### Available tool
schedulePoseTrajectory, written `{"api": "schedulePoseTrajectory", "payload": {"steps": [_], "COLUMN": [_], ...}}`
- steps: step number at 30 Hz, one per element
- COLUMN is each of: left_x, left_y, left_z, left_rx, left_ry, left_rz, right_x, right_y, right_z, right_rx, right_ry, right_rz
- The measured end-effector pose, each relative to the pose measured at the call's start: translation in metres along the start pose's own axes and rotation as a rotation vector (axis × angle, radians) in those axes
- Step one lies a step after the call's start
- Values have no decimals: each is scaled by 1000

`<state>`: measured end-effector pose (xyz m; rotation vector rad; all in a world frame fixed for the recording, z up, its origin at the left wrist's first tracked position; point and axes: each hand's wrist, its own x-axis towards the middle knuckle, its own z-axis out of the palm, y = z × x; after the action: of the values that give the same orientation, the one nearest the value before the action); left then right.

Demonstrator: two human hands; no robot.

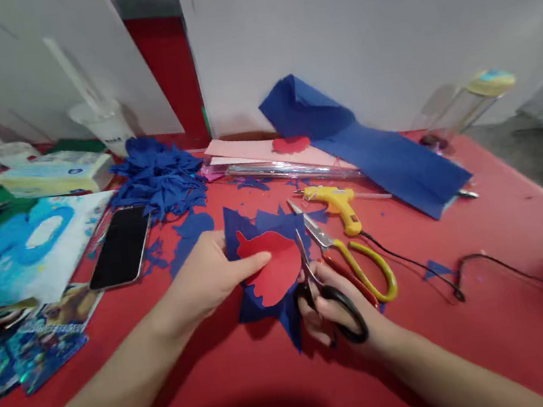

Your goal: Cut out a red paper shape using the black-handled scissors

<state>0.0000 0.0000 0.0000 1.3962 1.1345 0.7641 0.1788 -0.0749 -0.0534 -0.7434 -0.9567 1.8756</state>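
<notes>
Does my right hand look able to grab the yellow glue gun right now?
Probably not directly: your right hand is holding the black-handled scissors, and the yellow-handled scissors lie between it and the glue gun. Nothing covers the glue gun, though.

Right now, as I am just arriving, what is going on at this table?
A person's left hand holds a red cutout over blue paper, thumb on top. The right hand holds black scissors, with the blades at the cutout's right edge. A glue gun and a larger pair of scissors lie nearby; blue scraps are piled behind.
</notes>
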Motion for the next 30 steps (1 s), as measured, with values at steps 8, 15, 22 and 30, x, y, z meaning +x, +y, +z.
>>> {"api": "schedulePoseTrajectory", "payload": {"steps": [8, 15, 22, 30], "left_x": [-3, -2, -2, 0], "left_y": [2, 2, 2, 0], "left_z": [-1, -1, 0, 1], "left_rx": [-10, -45, -99, -156], "left_ry": [5, 2, -16, -42], "left_rz": [-11, -24, -46, -63], "right_x": [1, 2, 2, 2], "right_y": [-4, -6, -7, -7], "right_z": [1, 1, 2, 2], "right_rx": [-43, -48, -50, -70], "right_ry": [11, 24, 19, 24], "right_rz": [14, 19, 12, 9]}}
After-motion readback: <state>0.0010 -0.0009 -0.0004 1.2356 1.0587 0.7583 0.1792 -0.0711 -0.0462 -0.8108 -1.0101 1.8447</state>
